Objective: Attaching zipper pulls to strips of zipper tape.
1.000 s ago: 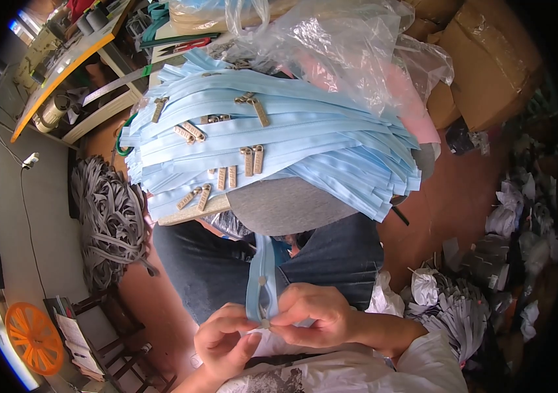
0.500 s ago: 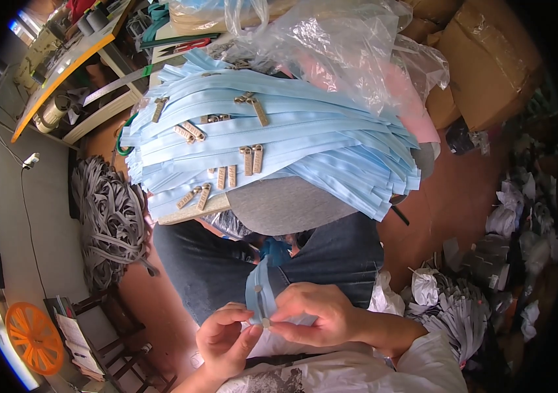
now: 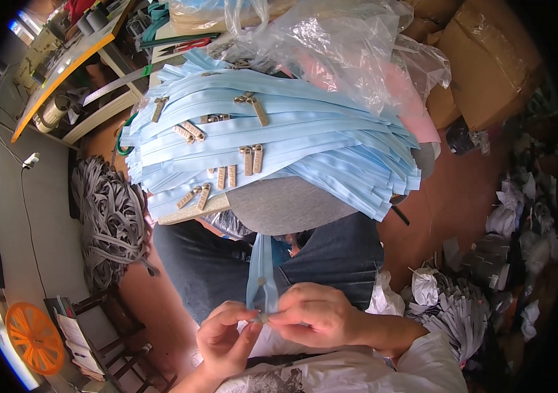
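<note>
A light blue zipper runs away from me over my lap, its near end parted into two tapes. My left hand pinches the end of the left tape between thumb and fingers. The right tape's end is in the closed fingers of my right hand. One small metal slider sits where the tapes part, and a second metal piece shows between my fingertips. Ahead, a large pile of light blue zippers with metal pulls lies across the table.
Grey cloth hangs over the near table edge. Behind the pile are clear plastic bags and red-handled scissors. Grey strips heap on the floor at left, with cardboard boxes and scraps at right.
The zipper now stretches out straighter and farther toward the table, where before it was bunched and curved. Its two tapes look wider apart near my fingers. My hands have barely shifted.
</note>
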Tool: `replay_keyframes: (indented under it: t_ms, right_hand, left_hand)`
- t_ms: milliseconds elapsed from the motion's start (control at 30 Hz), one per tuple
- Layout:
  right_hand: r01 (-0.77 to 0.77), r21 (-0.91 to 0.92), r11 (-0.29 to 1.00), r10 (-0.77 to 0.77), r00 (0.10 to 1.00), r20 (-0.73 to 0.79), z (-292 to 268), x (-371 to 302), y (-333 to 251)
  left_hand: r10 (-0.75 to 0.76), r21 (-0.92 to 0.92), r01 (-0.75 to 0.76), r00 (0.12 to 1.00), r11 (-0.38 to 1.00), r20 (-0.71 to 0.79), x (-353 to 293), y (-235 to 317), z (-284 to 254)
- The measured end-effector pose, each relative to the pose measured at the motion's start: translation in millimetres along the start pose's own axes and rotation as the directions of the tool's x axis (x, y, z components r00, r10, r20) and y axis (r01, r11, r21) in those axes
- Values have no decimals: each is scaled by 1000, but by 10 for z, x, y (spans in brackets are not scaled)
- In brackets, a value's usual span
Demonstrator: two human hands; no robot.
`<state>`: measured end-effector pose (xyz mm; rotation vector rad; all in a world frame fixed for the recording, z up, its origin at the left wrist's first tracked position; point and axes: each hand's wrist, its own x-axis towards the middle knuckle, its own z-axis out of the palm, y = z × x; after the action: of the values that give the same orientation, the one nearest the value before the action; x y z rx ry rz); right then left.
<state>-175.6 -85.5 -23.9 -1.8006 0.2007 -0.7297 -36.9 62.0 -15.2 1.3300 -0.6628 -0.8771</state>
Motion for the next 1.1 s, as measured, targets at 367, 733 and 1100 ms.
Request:
replay_keyframes:
  t_ms: [367,733,1100]
  right_hand:
    - [-73,139,988,72,997,8,-33,46,-34]
    - [100,12,995,-100,995,-13,18,17,40]
    - [150,-147,978,-162,984,-73,77,-30,46]
  left_hand:
    - [115,47,-116,993,992,25,-38,-44,-6]
    - [-181,-447,187,982,875,58,-88,-6,30]
    - [-133,-291,133,991,947,19,-104,-42,36]
